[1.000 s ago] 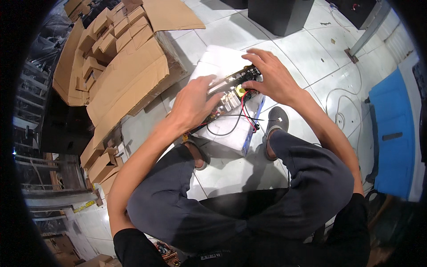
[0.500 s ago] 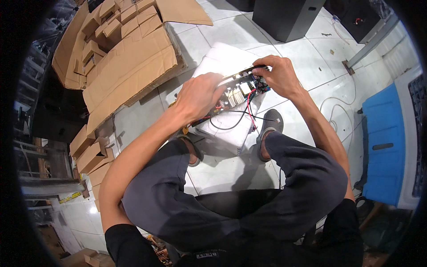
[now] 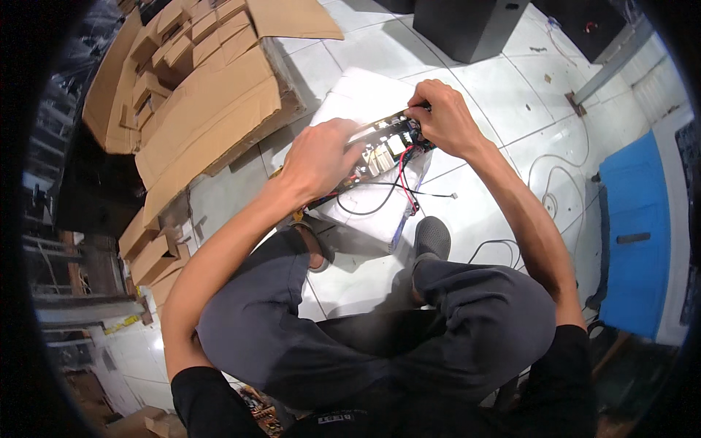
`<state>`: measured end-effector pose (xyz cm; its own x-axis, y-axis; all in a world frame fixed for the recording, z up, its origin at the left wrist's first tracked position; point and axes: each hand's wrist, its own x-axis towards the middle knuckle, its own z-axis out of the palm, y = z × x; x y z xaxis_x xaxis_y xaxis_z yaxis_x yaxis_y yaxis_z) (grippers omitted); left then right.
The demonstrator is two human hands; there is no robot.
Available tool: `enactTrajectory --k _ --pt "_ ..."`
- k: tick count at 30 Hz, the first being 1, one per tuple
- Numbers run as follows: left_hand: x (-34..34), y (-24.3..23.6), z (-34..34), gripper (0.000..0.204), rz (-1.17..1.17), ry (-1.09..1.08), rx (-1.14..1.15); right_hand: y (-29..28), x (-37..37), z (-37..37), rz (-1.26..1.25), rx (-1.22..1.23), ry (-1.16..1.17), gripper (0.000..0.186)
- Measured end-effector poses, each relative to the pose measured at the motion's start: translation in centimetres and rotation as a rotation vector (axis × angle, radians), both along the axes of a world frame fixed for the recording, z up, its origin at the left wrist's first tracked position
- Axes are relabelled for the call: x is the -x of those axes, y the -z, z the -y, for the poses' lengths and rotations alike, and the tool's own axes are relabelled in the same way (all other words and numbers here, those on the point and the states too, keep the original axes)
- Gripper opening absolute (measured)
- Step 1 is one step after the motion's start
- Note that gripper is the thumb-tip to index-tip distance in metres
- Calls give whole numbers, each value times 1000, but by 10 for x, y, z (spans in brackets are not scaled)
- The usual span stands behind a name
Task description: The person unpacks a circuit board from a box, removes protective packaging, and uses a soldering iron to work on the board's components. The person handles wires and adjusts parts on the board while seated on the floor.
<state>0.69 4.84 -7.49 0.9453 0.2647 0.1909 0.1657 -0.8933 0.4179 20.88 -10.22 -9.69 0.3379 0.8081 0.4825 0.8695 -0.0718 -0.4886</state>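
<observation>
A long electronic board module with a light metal strip, dark components and red and black wires lies diagonally on a white foam block. My left hand is curled over the module's left part, its fingers gripping the upper edge. My right hand grips the other end, thumb and index finger pinched at the top corner. A thin black cable ending in a small white connector trails rightward over the floor.
Cardboard boxes and flaps fill the left side. Black cabinets stand at the back. A metal post, a blue plastic case and loose cables are on the right. My legs and slippers surround the block's near end.
My right hand has shifted slightly upward and left since half a second ago, still on the module's end. My right foot has moved down and left, away from the cable's connector.
</observation>
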Motion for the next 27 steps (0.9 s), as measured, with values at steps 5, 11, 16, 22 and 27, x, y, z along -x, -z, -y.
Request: enactTrajectory --k 5,11,16,22,27 --pt "-13 -23 10 46 -126 -53 104 3 -8 2 -185 17 -46 15" --pt "-49 -20 8 47 -85 35 172 -2 -21 9 -418 170 -102 22" --pt "-68 -7 11 45 -161 -29 195 10 -30 11 -472 131 -176 28" --pt "-77 -8 18 37 -176 -51 98 3 -21 11 -425 143 -83 33" --pt "-81 1 21 32 -157 -90 156 -1 -24 15 -497 151 -77 33"
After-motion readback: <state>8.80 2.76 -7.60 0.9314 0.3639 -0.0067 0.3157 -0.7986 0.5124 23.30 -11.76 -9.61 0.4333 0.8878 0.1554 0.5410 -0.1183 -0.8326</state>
